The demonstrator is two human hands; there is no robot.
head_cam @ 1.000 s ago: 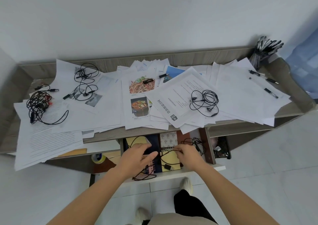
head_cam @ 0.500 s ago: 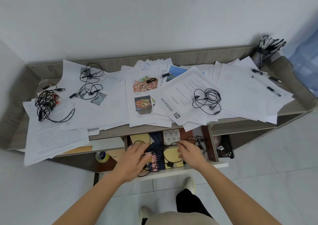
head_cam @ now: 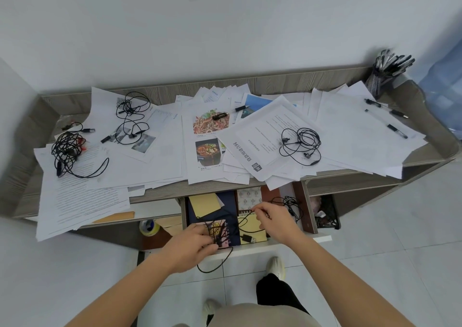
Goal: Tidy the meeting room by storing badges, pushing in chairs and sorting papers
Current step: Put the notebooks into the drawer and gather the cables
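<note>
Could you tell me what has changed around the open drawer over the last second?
The left hand has drawn back toward the front of the drawer. Its fingers were stretched out before and now curl round a bunch of the black cable. The right hand still pinches that cable farther along. The papers and earphones on the desk lie as before.

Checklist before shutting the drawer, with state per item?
1. Left hand grips cable: ok.
2. Right hand pinches cable: ok.
3. Cable all inside drawer: not ok, a loop hangs over the front edge.
4. USB plug inside drawer: ok.
5. Cable free of the earphones in the drawer: cannot tell.
6. Hands out of drawer: not ok, both are over it.
</note>
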